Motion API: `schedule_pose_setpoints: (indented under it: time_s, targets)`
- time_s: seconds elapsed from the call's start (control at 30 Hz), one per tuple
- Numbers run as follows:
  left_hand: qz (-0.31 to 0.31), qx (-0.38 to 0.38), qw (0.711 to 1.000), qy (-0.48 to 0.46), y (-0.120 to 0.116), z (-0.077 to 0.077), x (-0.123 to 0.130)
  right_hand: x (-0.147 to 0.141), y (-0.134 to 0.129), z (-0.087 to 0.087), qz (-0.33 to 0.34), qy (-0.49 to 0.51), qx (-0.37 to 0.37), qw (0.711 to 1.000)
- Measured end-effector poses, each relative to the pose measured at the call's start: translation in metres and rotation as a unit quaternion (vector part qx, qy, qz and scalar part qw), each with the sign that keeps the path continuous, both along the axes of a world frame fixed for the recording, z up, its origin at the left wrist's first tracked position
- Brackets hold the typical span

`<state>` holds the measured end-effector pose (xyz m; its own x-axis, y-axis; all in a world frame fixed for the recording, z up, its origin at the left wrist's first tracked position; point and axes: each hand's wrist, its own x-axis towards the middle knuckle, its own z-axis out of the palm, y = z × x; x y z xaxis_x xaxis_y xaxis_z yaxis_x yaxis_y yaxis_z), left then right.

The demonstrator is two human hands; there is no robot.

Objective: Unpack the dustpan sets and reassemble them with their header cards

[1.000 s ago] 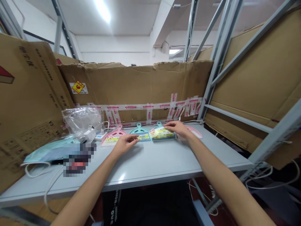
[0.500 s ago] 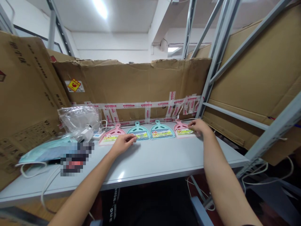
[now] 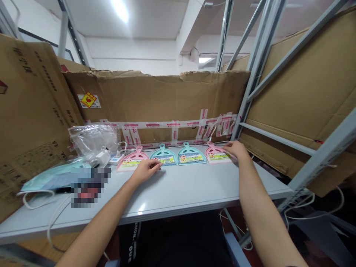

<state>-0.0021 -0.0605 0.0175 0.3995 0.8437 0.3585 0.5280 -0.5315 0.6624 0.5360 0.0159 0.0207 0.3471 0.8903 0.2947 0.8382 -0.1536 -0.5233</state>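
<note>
Several small dustpan-shaped items with printed labels lie in a row along the back of the table: a pink one at the left, a teal one, another teal one, and a pink one at the right. My left hand rests by the left pink and left teal items, fingers bent and close together; whether they grip anything is unclear. My right hand is at the right side of the right pink item, partly over its edge; its fingers are curled and their hold cannot be made out.
At the left of the grey table lie clear plastic bags, a teal package, white cables and a blurred object. Cardboard stands behind, and a metal frame rises at the right.
The fingers of my right hand have shifted slightly off the right pink item's label, so more of it shows. My left hand has hardly moved.
</note>
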Motion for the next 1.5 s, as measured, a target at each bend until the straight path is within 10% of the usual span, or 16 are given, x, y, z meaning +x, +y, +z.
schedule_pose_setpoints:
  time_s: [0.57, 0.73, 0.9, 1.17, 1.5]
  targets:
    - [0.115, 0.113, 0.986, 0.051, 0.013, -0.006, -0.012, -0.091, 0.012, -0.005, 0.191, -0.036, 0.095, 0.976]
    - [0.203, 0.172, 0.961, -0.074, 0.025, -0.007, -0.034, -0.134, 0.013, -0.016, 0.289, -0.090, 0.096, 0.948]
    - [0.270, 0.090, 0.889, -0.359, 0.042, -0.007, -0.052, -0.148, 0.011, -0.021, 0.312, -0.102, 0.100, 0.939]
    - [0.188, -0.061, 0.656, -0.729, 0.058, 0.008, -0.073, -0.143, 0.011, -0.020, 0.318, -0.060, 0.103, 0.940]
    - [0.169, -0.058, 0.594, -0.784, 0.054, 0.020, -0.076, -0.144, 0.008, -0.017, 0.319, -0.046, 0.096, 0.942]
